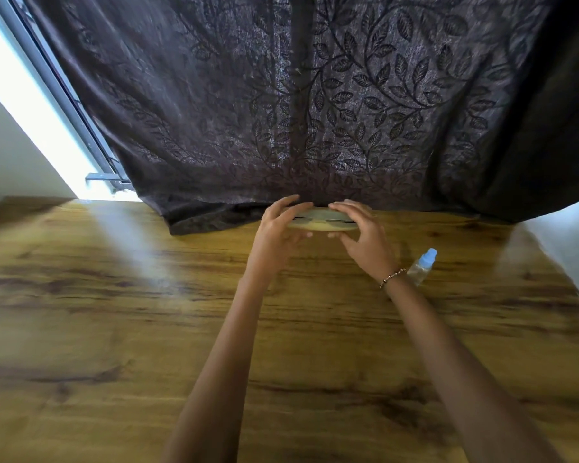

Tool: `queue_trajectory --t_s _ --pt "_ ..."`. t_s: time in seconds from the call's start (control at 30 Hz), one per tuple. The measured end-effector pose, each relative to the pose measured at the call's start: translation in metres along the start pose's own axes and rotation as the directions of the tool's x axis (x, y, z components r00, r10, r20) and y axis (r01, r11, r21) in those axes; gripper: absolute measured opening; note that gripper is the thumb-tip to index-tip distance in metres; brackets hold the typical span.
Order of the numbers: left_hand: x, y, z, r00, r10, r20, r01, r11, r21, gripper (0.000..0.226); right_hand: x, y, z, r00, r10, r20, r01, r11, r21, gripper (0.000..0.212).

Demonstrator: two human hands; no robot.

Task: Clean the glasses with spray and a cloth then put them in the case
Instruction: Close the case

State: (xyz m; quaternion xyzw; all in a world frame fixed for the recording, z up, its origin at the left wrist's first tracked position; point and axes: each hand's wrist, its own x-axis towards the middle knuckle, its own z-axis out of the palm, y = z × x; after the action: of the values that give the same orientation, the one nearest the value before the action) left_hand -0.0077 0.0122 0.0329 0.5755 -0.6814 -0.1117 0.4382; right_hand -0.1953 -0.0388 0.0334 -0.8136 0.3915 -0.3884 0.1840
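Note:
A pale yellowish glasses case (321,220) is held between both hands at the far side of the wooden table (114,329), just in front of the curtain. A dark slit runs along its length, so its lid sits slightly apart. My left hand (278,228) grips its left end, fingers over the top and thumb below. My right hand (365,235) grips the right end the same way. A small clear spray bottle (422,267) with a light blue cap lies on the table behind my right wrist. The glasses and the cloth are not in sight.
A dark leaf-patterned curtain (315,111) hangs down onto the table's far edge. A bright window with a metal frame (64,95) is at the left. White walls stand at both sides.

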Motion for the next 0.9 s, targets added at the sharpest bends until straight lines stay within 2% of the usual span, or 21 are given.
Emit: queue_trajectory --t_s 0.1,0.23,0.43,0.5,0.57,0.63,0.67,0.77,0.9 --pt "0.006 0.003 -0.001 0.994 0.087 -0.066 -0.08 0.992 0.101 0.046 0.002 0.001 -0.004 1.0 0.004 -0.016 -0.004 1.0 0.014 0.05" --pt "0.009 0.006 0.0 0.987 0.129 -0.1 -0.112 0.981 0.157 0.041 0.003 0.003 -0.006 0.999 0.011 -0.041 -0.011 1.0 0.005 0.046" --pt "0.009 0.003 -0.001 0.993 0.104 -0.063 -0.099 0.992 0.08 0.043 0.0 0.002 -0.006 1.0 0.014 -0.025 -0.014 1.0 0.024 0.045" --pt "0.008 0.003 -0.001 1.0 0.018 -0.019 -0.018 1.0 -0.009 0.055 -0.002 0.002 -0.005 0.999 0.014 -0.032 -0.013 1.0 0.028 0.046" --pt "0.006 0.002 0.0 0.982 -0.188 0.004 0.186 0.969 -0.161 0.069 -0.004 0.002 -0.005 0.999 0.034 -0.042 -0.033 0.999 0.021 0.047" --pt "0.003 -0.002 0.0 0.912 -0.407 0.047 0.403 0.872 -0.276 0.073 -0.005 0.003 -0.006 0.997 0.06 -0.049 -0.059 0.998 0.016 0.049" --pt "0.002 -0.005 0.0 0.877 -0.472 0.087 0.474 0.825 -0.307 0.071 -0.006 0.005 -0.007 0.997 0.068 -0.046 -0.067 0.998 0.015 0.049" --pt "-0.002 -0.012 0.002 0.825 -0.526 0.207 0.563 0.739 -0.37 0.061 -0.008 0.011 -0.009 0.994 0.107 0.011 -0.107 0.994 -0.021 0.051" --pt "-0.007 -0.015 0.009 0.828 -0.5 0.254 0.561 0.731 -0.389 0.053 -0.014 0.021 -0.011 0.97 0.195 0.147 -0.197 0.98 -0.001 0.05"
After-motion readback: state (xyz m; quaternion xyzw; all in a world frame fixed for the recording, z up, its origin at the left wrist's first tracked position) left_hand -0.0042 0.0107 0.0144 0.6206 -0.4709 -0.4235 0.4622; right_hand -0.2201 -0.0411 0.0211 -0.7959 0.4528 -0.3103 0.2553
